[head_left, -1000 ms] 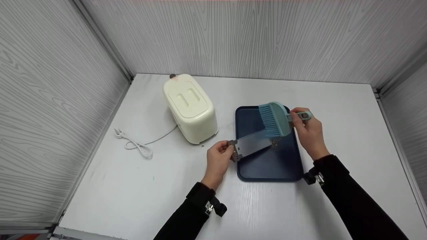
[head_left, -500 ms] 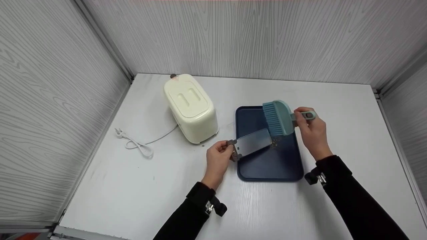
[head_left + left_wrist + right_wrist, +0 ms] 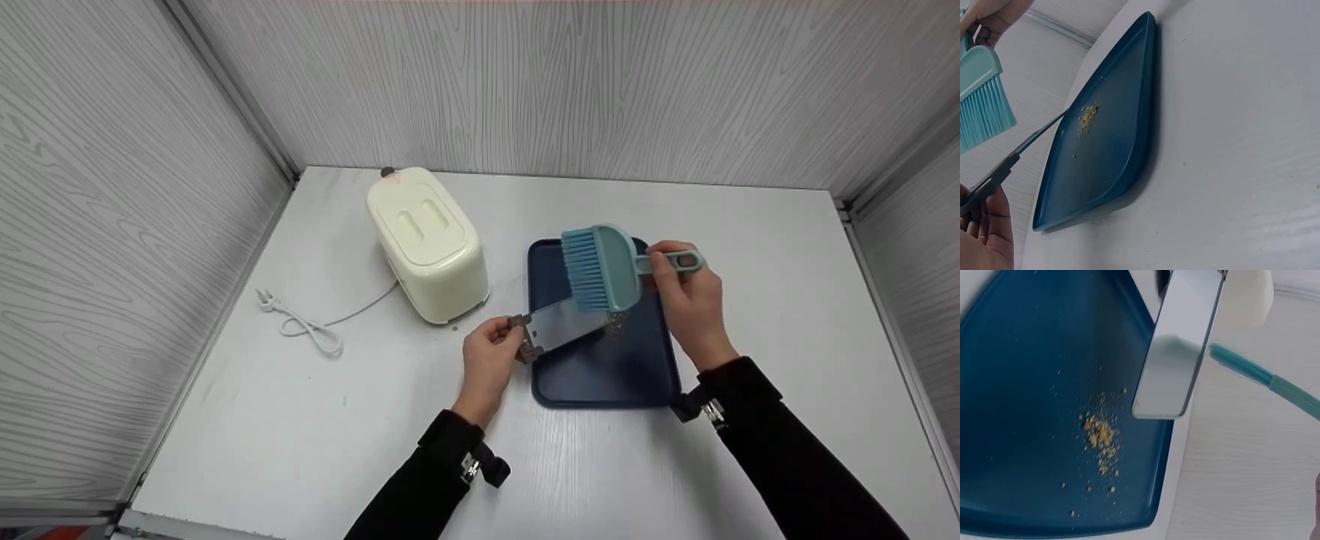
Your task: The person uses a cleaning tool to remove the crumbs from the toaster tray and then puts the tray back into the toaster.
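Observation:
My left hand (image 3: pixel 489 367) pinches the grey end of a flat metal crumb tray (image 3: pixel 551 328). The tray slopes over the dark blue serving tray (image 3: pixel 607 382), its far end beside a small heap of yellowish crumbs (image 3: pixel 1102 436). In my right hand (image 3: pixel 694 311) is a teal hand brush (image 3: pixel 621 270), gripped by its handle. Its blue bristles (image 3: pixel 585 270) overlap the far part of the crumb tray in the head view. The right wrist view has the bristle tips right at the crumb tray's edge, and its shiny surface looks mostly bare.
A cream toaster (image 3: pixel 446 277) with a lid on top stands at the back, left of the blue tray. Its white cord and plug (image 3: pixel 322 339) lie looped on the white table (image 3: pixel 300 450). A few specks dot the tabletop. Grey wood-grain panels (image 3: pixel 525 90) enclose the back and sides.
The brush first shifts slightly right, off the crumb tray's end, then swings back left over it. My left hand, the crumb tray and the blue tray stay put.

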Demonstrator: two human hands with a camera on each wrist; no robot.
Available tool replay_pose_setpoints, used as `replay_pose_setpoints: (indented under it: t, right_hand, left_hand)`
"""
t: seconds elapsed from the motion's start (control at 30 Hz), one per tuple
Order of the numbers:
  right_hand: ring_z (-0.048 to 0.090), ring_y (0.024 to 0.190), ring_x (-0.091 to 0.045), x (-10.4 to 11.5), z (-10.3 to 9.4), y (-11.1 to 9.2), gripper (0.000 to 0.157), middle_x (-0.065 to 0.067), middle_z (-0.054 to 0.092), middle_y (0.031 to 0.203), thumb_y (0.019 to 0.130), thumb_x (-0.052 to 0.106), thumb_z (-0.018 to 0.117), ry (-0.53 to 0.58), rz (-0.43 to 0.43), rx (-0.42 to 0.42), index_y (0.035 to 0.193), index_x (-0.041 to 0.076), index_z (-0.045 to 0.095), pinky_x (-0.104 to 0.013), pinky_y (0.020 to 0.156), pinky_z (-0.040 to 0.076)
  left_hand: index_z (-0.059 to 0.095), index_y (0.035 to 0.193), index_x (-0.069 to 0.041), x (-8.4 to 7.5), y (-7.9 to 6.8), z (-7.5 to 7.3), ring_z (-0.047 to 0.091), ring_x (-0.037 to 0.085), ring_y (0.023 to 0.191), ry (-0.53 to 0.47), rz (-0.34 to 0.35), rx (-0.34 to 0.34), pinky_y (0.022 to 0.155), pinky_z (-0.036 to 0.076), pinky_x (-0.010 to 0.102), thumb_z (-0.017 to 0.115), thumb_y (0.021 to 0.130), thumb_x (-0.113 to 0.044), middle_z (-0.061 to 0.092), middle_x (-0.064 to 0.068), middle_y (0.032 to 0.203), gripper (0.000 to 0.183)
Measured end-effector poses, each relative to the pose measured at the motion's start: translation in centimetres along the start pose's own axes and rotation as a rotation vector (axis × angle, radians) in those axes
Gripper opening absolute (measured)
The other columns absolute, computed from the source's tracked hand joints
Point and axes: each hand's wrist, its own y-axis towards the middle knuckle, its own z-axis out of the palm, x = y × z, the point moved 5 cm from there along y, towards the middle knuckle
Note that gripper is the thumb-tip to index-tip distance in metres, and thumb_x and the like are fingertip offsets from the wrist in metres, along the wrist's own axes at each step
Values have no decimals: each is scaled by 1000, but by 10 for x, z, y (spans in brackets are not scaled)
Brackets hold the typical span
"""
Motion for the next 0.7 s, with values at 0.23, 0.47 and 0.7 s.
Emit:
replay_pose_setpoints:
  t: [0.23,0.47,0.7]
  right_hand:
    - [68,83,-8,6,17,-7,24,-9,68,97,109,13,53,95,26,67,121,-5,62,-20,74,58]
    - [62,80,-23,0,33,-14,24,-8,66,92,109,18,55,219,109,101,121,-2,61,-24,72,54]
    - [62,79,-18,-4,39,-16,24,-10,66,91,108,18,56,239,134,121,121,-1,61,-26,72,53]
  left_hand:
    - [73,106,5,0,-1,0,65,13,72,11,-12,-4,60,56,26,65,93,-1,70,11,90,16]
    - [73,107,5,-1,-1,2,66,13,75,27,-7,4,62,57,26,67,93,-4,71,11,91,18]
    - [74,106,4,-2,-1,2,65,13,76,29,-19,0,63,56,26,68,93,-5,70,9,90,17]
